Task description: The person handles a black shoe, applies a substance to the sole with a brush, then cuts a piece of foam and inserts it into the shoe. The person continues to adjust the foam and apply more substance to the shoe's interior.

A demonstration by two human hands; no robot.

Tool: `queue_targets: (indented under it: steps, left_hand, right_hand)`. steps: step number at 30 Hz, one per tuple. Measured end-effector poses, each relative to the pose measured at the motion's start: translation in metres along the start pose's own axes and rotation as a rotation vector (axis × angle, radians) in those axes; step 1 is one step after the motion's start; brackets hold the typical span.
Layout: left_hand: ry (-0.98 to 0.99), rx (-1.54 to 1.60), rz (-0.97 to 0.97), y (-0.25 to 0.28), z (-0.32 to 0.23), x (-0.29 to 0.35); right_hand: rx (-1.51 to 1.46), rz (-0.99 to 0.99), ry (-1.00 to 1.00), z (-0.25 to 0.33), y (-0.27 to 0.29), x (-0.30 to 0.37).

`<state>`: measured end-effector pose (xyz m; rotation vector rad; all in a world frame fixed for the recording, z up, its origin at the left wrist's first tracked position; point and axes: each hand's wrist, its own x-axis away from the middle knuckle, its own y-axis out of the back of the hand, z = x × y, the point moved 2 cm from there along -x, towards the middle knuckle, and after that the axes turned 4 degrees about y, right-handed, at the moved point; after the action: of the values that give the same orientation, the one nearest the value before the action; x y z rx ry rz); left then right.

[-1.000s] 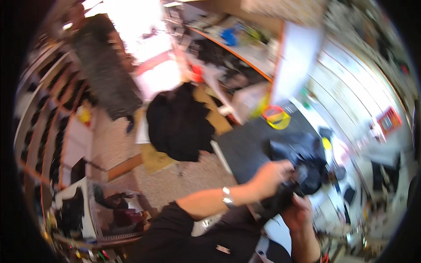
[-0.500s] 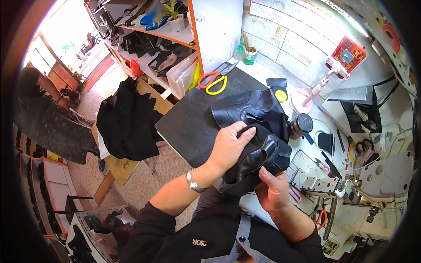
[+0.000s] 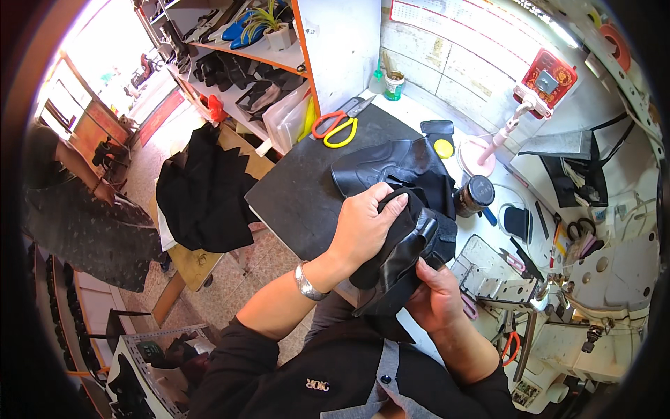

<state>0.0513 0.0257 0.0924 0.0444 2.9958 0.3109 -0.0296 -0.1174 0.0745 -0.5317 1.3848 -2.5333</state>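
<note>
Both hands hold a black leather shoe upper [image 3: 403, 260] with a dull dark lining, over the near edge of the work table. My left hand [image 3: 368, 225] grips its far left side, the thumb lying on top and the fingers bent around the edge. At the near right side, my right hand [image 3: 437, 299] pinches the piece between thumb and fingers. A loose dark flap hangs from it toward my body. Just beyond lies another black leather upper [image 3: 373, 167] on the black mat [image 3: 296, 199]; the held piece partly covers it.
Red-and-yellow-handled scissors [image 3: 335, 129] lie on the mat. To the right are a dark jar [image 3: 476, 195], a pink lamp stand [image 3: 479, 159] and a sewing machine [image 3: 614, 279]. Black material [image 3: 202, 192] covers a stand at left; another person [image 3: 77, 202] is beyond it.
The held upper has opened out, its lower flap now hanging nearer to me. My hands keep their grips. At the left, the other person's arm and dark cloth have shifted.
</note>
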Motion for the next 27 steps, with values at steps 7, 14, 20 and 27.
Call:
queue_targets:
  steps: [7, 14, 20, 27]
  left_hand:
    - [-0.067, -0.073, 0.018, 0.001, -0.014, 0.012]
    - [-0.091, -0.166, 0.057, 0.006, -0.012, 0.028]
    - [-0.076, -0.287, 0.065, 0.007, -0.001, 0.032]
    - [0.177, 0.127, 0.195, 0.019, 0.007, 0.019]
  right_hand:
    - [-0.071, 0.153, -0.053, 0.005, 0.015, 0.002]
    - [-0.178, -0.033, -0.044, 0.009, 0.028, 0.001]
    - [-0.177, 0.013, -0.016, 0.006, 0.017, 0.007]
    - [0.045, 0.006, 0.149, 0.015, 0.017, 0.004]
